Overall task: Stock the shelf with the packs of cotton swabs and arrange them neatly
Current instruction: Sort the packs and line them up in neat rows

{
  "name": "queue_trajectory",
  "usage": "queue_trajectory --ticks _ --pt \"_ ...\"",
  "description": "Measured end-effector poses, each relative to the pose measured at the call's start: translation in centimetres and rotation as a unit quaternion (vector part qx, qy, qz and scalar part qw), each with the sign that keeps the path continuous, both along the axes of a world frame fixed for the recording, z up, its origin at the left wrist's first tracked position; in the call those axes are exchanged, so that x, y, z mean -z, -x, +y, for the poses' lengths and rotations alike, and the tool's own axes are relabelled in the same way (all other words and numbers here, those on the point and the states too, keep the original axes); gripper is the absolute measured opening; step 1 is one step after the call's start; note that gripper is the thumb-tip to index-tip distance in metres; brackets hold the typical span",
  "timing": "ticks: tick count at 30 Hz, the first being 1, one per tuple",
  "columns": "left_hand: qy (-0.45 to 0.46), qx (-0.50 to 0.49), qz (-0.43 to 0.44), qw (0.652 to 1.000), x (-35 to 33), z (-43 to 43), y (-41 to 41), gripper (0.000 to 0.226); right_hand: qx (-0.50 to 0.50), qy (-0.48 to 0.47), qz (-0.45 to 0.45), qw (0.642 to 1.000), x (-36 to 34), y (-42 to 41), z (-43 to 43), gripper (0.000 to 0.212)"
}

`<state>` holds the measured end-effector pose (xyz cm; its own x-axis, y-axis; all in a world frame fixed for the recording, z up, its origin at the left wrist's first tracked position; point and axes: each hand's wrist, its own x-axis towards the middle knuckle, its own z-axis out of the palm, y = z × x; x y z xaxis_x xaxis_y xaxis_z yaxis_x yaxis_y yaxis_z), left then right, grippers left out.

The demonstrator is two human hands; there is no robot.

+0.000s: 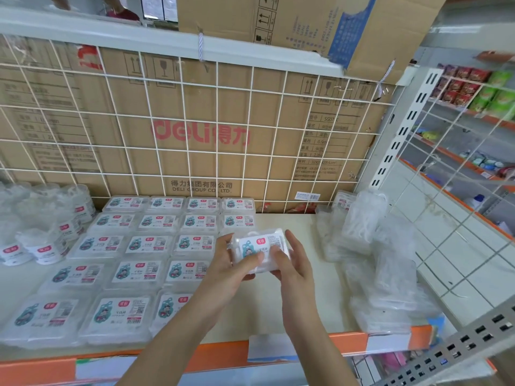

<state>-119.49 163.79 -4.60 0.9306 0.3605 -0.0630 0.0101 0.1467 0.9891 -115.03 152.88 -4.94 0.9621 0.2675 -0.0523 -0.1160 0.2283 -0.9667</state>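
On a white shelf (256, 307), seventeen packs of cotton swabs (146, 243) lie flat in rows, four across at the back, three nearer. An eighteenth pack (259, 246) hovers over the fourth column's gap. The left hand (228, 263) and right hand (295, 260) clasp it, thumbs on its label. The light, stiff, slick plastic is probably best held by the edges.
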Motion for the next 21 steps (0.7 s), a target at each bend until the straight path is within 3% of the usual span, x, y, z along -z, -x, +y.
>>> queue_trajectory --ticks 5,8,10,13,15,17,21 --pt "-0.131 -0.003 -0.001 0.991 -0.5 1.6 0.5 0.034 -0.086 0.008 0.023 0.996 -0.4 -0.2 -1.2 0.058" --pt "-0.279 0.006 -0.01 0.96 0.2 3.3 1.1 0.059 -0.056 0.031 0.032 0.997 0.2 -0.6 -1.8 0.059" --pt "-0.4 -0.013 0.004 0.916 0.8 4.9 1.5 0.069 -0.047 0.081 0.039 0.995 0.7 -1.0 -2.4 0.05" --pt "-0.609 0.011 0.102 0.787 1.1 7.1 2.0 0.092 -0.067 0.165 0.043 0.983 1.8 -1.1 -2.7 0.057" --pt "-0.651 0.056 0.148 0.742 1.4 7.9 2.0 0.098 -0.086 0.199 0.041 0.975 2.7 -1.0 -2.0 0.058" --pt "-0.664 0.098 0.152 0.725 1.7 8.3 2.0 0.097 -0.089 0.23 0.03 0.969 3.7 -1.1 -0.9 0.053" --pt "-0.655 0.137 0.144 0.729 2.8 8.6 1.8 0.093 -0.048 0.297 -0.022 0.953 4.7 -1.4 1.1 0.036"
